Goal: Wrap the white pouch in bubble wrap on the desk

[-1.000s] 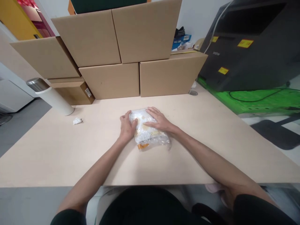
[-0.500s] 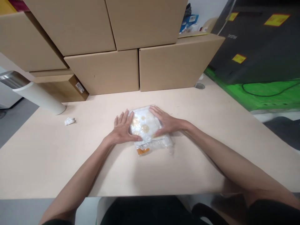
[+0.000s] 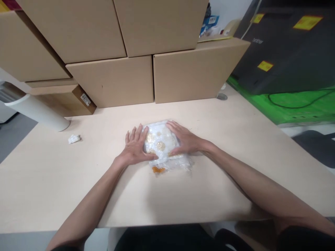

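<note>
A white package in clear plastic wrap with round gold spots [image 3: 161,145] lies flat on the table. Its loose clear wrap, with an orange patch [image 3: 158,169], sticks out at the front. My left hand [image 3: 134,148] is against the package's left side, fingers spread and pointing away from me, thumb along the front edge. At the right side, my right hand [image 3: 186,139] lies with fingers stretched over the far right corner and thumb on the near part. Both hands touch the package, and neither is closed round it.
Large cardboard boxes [image 3: 110,83] are stacked along the table's back. A white cylinder [image 3: 43,113] stands at the left, near a crumpled white scrap [image 3: 74,138]. Beyond the right table edge is a dark case [image 3: 285,52] on a green base [image 3: 300,108].
The view has shifted slightly, so the boxes and cylinder appear farther left. Both hands keep nearly the same hold against the package, which stays flat on the table.
</note>
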The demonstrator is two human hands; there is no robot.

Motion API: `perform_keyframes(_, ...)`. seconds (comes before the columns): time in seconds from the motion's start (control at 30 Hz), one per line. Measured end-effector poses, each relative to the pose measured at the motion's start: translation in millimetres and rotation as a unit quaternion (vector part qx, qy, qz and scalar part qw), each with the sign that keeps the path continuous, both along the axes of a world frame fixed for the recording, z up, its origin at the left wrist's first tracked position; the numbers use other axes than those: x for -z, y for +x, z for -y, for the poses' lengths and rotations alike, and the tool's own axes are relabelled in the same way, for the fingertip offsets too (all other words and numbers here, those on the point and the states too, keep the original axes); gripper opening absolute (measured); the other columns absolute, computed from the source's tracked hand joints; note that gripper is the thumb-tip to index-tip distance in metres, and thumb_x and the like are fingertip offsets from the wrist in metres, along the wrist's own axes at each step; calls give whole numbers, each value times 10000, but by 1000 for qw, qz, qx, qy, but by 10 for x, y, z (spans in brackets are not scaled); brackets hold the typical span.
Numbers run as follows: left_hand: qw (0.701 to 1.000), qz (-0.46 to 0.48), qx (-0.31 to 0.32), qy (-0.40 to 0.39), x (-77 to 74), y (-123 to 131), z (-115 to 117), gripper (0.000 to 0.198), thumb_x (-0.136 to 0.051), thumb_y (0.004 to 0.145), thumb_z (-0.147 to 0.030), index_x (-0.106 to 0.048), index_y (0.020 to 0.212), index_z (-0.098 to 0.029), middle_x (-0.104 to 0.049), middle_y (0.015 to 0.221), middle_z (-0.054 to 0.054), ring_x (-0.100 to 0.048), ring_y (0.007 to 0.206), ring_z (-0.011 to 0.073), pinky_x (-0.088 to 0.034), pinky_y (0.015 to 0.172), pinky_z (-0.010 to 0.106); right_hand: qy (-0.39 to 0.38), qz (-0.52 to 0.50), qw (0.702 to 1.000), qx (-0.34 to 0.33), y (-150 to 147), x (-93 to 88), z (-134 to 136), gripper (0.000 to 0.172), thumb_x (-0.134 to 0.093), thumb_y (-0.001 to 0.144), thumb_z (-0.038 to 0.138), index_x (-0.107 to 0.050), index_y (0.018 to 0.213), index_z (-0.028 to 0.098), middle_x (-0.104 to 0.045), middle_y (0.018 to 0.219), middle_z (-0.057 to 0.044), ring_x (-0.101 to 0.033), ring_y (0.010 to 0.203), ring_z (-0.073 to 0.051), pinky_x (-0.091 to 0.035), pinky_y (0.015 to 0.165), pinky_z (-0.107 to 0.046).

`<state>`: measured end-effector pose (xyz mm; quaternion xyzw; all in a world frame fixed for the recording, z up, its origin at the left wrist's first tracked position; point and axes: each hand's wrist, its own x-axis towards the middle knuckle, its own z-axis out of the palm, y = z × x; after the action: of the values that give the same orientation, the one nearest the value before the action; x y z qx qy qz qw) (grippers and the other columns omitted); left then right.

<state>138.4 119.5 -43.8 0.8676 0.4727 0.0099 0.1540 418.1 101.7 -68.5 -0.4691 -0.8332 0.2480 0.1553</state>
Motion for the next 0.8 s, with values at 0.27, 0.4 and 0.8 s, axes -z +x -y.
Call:
perform_keyframes(0.27, 997, 13, 74, -2, -58, -79, 103, 1203, -635, 707, -802, -82, 1611, -232, 2, 1685, 152, 37, 1540, 397, 56, 1208, 599, -58, 39, 997, -44, 123, -94, 77, 1369, -706, 659, 790, 86, 1613, 209, 110, 1686, -138, 125, 1533, -371, -28, 1241, -550)
perform_keyframes(0.4, 995, 12, 92, -21, -42, -106, 96, 1370, -669, 612, -843, -14, 1611, -173, 72, 1669, 201, 65, 1528, 431, 39, 1206, 609, -46, 38, 997, -51, 156, -62, 106, 1354, -724, 657, 773, 65, 1616, 233, 88, 1692, -122, 102, 1535, -383, -38, 1246, -540)
perform_keyframes(0.8, 998, 17, 69, 1, 41, -39, 95, 1288, -736, 639, -701, -75, 1604, -163, -12, 1679, 196, 38, 1542, 393, 46, 1225, 567, -36, 20, 999, 13, 73, -34, 146, 1318, -738, 640, 766, -42, 1623, 230, -4, 1691, -154, 0, 1543, -394, -71, 1226, -596)
